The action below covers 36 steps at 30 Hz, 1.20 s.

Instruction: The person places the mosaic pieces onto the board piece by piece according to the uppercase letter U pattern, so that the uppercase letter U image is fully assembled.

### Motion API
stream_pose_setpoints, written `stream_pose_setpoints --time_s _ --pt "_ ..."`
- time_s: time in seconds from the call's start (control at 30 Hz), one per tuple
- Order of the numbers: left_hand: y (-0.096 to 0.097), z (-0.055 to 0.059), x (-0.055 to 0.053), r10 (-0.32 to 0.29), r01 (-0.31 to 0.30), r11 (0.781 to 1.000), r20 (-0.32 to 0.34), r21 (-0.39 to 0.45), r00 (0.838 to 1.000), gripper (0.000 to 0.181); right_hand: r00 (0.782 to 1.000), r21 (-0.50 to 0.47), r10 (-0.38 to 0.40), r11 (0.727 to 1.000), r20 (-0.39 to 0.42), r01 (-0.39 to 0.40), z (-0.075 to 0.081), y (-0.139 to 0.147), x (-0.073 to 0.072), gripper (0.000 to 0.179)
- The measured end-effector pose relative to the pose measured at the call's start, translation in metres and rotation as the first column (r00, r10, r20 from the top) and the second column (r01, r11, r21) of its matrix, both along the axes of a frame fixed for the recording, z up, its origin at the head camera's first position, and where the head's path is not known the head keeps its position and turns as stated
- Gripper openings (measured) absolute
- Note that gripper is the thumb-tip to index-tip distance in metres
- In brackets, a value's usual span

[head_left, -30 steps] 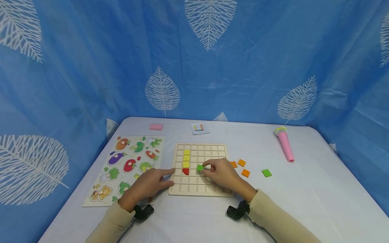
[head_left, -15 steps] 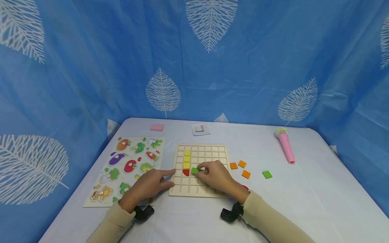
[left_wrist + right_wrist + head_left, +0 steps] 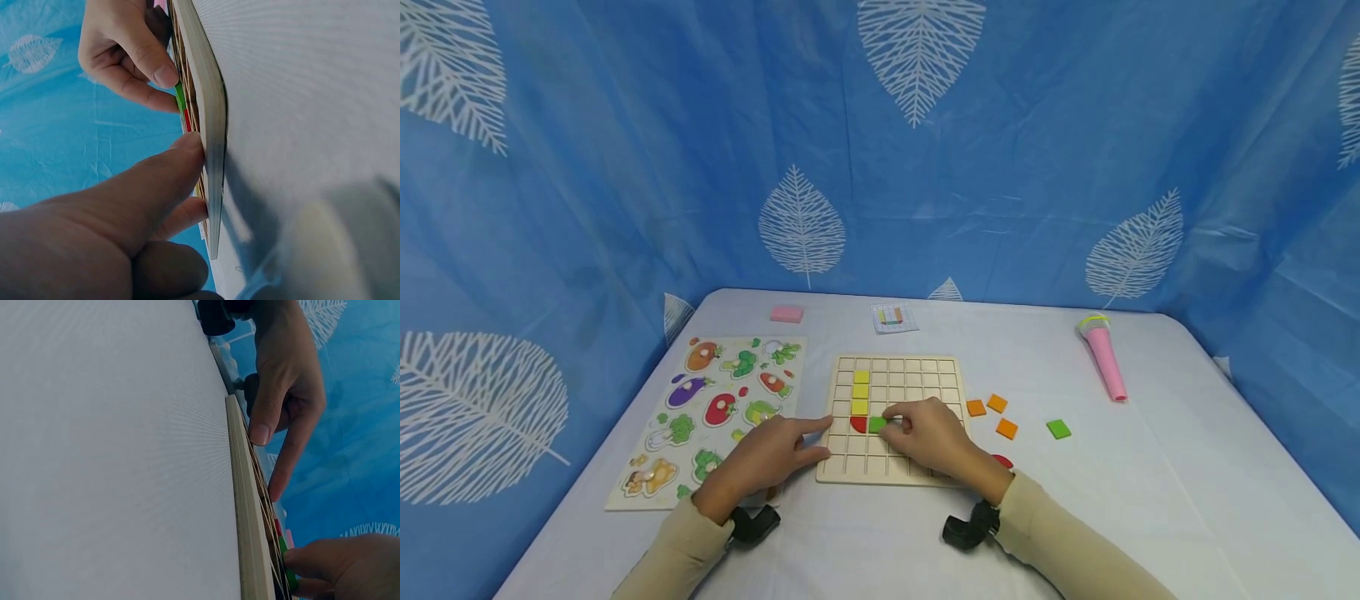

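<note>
A wooden grid board (image 3: pixel 925 379) lies on the white table. Down its left part runs a column of several yellow square tiles (image 3: pixel 861 391), with a red quarter-circle tile (image 3: pixel 858 424) directly below. My right hand (image 3: pixel 931 433) pinches a green square tile (image 3: pixel 877 424) between thumb and index finger, at the grid cell just right of the red one. On the board's left edge rest the thumb and index finger of my left hand (image 3: pixel 775 451). The left wrist view shows the green tile (image 3: pixel 180 97) at the board's surface, held by the other hand's fingertips.
Right of the board lie several orange tiles (image 3: pixel 997 403), another green tile (image 3: pixel 1058 428) and a partly hidden red piece (image 3: pixel 1002 461). A vegetable puzzle board (image 3: pixel 700 433) lies left. Farther back are a pink block (image 3: pixel 787 314), a pattern card (image 3: pixel 894 318) and a pink toy microphone (image 3: pixel 1105 358).
My right hand has carried the green tile left across the grid and lowered it beside the red piece. The left hand has stayed at the board's edge.
</note>
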State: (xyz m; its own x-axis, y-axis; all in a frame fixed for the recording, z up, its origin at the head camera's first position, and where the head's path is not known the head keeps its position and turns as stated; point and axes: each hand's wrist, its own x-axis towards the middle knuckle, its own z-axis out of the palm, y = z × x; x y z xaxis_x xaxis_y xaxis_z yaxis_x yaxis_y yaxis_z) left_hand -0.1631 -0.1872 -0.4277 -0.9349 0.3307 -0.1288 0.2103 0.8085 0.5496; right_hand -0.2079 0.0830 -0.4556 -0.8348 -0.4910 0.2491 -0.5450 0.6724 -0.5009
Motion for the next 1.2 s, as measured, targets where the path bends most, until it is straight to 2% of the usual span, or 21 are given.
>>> stream_pose_setpoints --time_s 0.3,0.77,1.2 --pt "0.001 0.0017 0.0005 0.01 -0.01 1.0 0.001 0.001 1.0 0.056 0.999 -0.002 0.001 1.0 -0.032 -0.001 -0.0013 -0.0007 0.001 0.019" --pt "0.0007 0.0024 0.0016 0.008 -0.008 1.0 0.014 0.02 1.0 0.056 0.999 -0.018 0.013 1.0 -0.036 -0.014 -0.0022 -0.0003 0.0011 0.02" --pt "0.0008 0.0022 0.0018 0.001 -0.001 1.0 -0.005 0.017 1.0 0.055 0.999 -0.116 0.042 0.992 0.003 -0.042 -0.0029 0.0079 0.0021 0.018"
